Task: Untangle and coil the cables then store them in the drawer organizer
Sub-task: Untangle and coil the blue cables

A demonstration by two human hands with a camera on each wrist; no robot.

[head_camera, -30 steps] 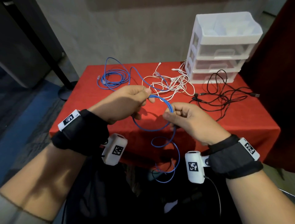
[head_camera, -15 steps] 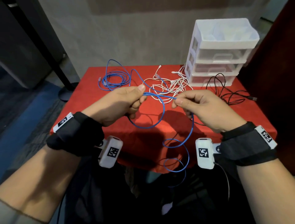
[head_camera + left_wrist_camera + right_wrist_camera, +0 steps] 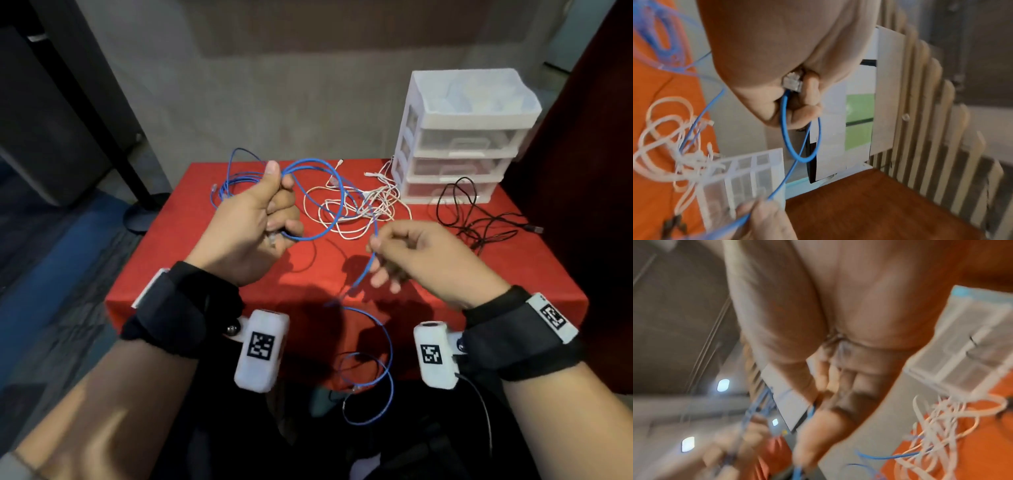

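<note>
Left hand (image 3: 251,222) has its grip curled round a loop of the blue network cable (image 3: 337,192), the clear plug (image 3: 793,82) tucked against the palm, as the left wrist view shows. Right hand (image 3: 421,257) pinches the same cable between thumb and forefinger a little further along; its other fingers hang loose. Both hands are raised above the near edge of the surface (image 3: 428,284), which is draped in red cloth.

Judging by this, the step is winding the first turns of a coil. To do it well, the right grip should let the cable slide through, feeding each turn to the left at the size of the first loop and easing out any twist.

From the right pinch the cable drops over the near edge into slack loops below. Another blue bundle (image 3: 233,181) lies at the far left corner; whether it is the same cable I cannot tell. White cables (image 3: 359,209) are tangled mid-surface, a black cable (image 3: 479,219) toward the right edge, and the drawer organizer (image 3: 462,137) stands at the far right corner, drawers closed.
</note>
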